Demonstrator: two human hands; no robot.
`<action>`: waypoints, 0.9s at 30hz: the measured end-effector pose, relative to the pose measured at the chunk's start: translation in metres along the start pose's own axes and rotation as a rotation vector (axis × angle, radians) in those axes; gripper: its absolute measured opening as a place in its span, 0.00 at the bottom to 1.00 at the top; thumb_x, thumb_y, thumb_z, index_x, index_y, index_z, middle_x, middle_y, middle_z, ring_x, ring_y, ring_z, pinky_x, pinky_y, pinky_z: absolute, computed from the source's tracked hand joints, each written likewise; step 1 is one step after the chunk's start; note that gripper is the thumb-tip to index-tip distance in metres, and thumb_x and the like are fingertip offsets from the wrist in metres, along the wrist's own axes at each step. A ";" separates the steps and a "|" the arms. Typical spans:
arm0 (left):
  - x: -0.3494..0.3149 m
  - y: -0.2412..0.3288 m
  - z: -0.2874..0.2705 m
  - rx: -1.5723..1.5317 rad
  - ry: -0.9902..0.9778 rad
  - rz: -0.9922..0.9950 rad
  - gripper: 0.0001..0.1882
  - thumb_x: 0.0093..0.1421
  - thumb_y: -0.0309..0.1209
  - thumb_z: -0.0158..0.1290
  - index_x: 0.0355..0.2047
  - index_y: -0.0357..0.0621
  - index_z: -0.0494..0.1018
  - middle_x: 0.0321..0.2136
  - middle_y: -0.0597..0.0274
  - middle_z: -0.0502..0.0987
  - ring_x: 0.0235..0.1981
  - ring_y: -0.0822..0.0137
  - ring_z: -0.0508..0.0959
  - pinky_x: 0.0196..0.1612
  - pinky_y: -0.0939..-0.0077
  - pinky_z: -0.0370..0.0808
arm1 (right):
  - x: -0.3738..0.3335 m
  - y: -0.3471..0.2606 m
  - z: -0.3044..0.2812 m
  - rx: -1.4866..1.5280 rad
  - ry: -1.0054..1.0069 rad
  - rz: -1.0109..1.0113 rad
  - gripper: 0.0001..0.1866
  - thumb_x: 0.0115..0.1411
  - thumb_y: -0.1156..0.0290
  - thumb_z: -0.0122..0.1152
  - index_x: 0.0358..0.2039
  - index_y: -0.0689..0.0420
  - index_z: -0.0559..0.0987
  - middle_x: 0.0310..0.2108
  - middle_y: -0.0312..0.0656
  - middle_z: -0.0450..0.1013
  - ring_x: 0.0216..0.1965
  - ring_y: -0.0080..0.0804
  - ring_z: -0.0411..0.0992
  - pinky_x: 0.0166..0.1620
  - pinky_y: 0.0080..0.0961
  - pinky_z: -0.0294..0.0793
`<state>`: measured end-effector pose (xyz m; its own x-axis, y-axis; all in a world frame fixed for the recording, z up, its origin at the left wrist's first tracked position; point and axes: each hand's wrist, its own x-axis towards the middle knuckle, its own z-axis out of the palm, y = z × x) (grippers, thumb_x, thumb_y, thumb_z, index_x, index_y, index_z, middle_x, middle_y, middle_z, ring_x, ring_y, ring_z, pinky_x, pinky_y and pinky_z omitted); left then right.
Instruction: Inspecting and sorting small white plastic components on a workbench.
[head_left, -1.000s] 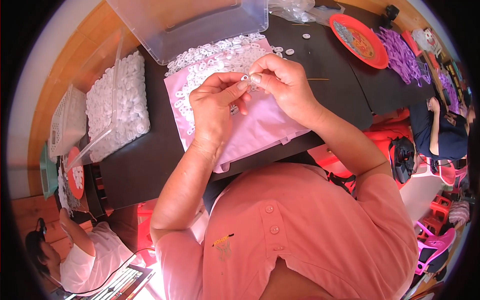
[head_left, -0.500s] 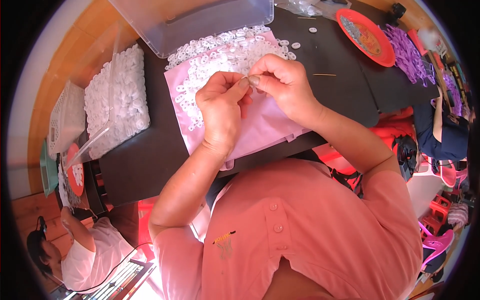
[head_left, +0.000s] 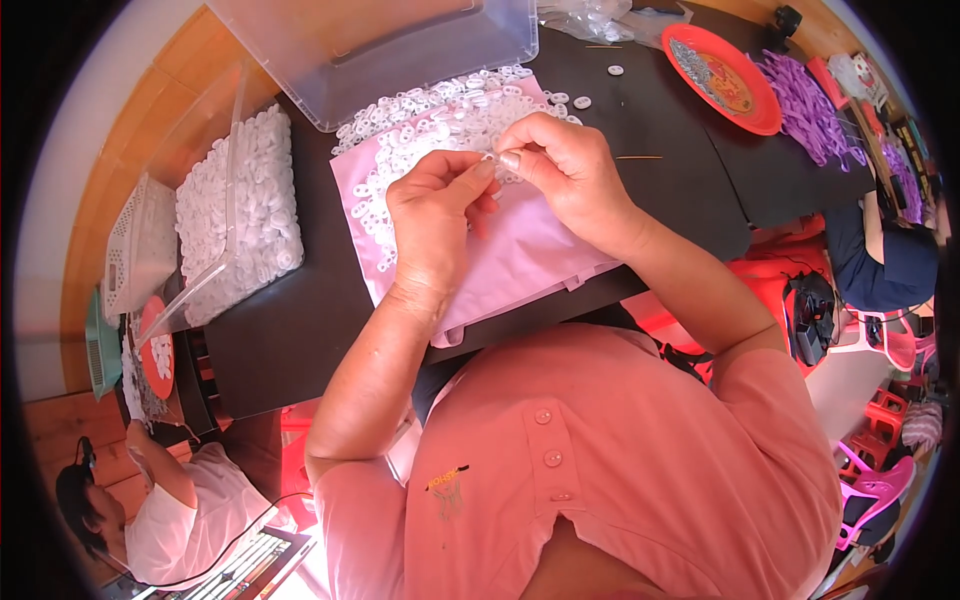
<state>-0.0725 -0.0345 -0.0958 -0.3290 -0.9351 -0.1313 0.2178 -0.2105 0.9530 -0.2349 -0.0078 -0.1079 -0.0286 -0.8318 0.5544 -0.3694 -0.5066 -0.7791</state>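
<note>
Appears as small white piece, mostly hidden; sits clamped in left hand, just beside right hand with thumb and forefinger pressed together.

Bright overall — strong glare at lower left — straight edges bowed, rim dark and smeared

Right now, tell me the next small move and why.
I'd probably steady the left hand and adjust the small white piece gently with the right hand: the left pinches it, the right is pinched close beside it, and together they hide most of it.
</note>
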 end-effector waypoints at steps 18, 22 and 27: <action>-0.004 -0.002 -0.001 0.039 -0.018 0.051 0.05 0.63 0.27 0.53 0.33 0.37 0.74 0.23 0.64 0.76 0.20 0.77 0.71 0.22 0.85 0.64 | 0.040 0.022 -0.080 -0.269 -0.069 0.242 0.05 0.58 0.74 0.60 0.32 0.62 0.79 0.24 0.33 0.74 0.30 0.17 0.71 0.35 0.20 0.71; -0.001 0.002 -0.001 -0.003 -0.007 0.027 0.07 0.62 0.30 0.54 0.33 0.36 0.74 0.23 0.62 0.76 0.20 0.76 0.72 0.19 0.84 0.63 | 0.050 0.059 -0.110 -0.823 -0.116 0.209 0.04 0.55 0.73 0.60 0.32 0.55 0.81 0.31 0.44 0.77 0.32 0.43 0.75 0.37 0.34 0.73; -0.001 0.000 -0.001 -0.018 -0.013 0.027 0.07 0.61 0.29 0.54 0.33 0.36 0.74 0.23 0.61 0.76 0.20 0.76 0.72 0.19 0.84 0.63 | 0.046 0.069 -0.096 -0.921 -0.232 0.138 0.05 0.54 0.69 0.62 0.33 0.54 0.79 0.32 0.40 0.74 0.38 0.44 0.74 0.38 0.39 0.71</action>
<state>-0.0709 -0.0334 -0.0960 -0.3346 -0.9369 -0.1016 0.2434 -0.1901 0.9511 -0.3509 -0.0589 -0.1080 0.0216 -0.9452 0.3257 -0.9644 -0.1056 -0.2424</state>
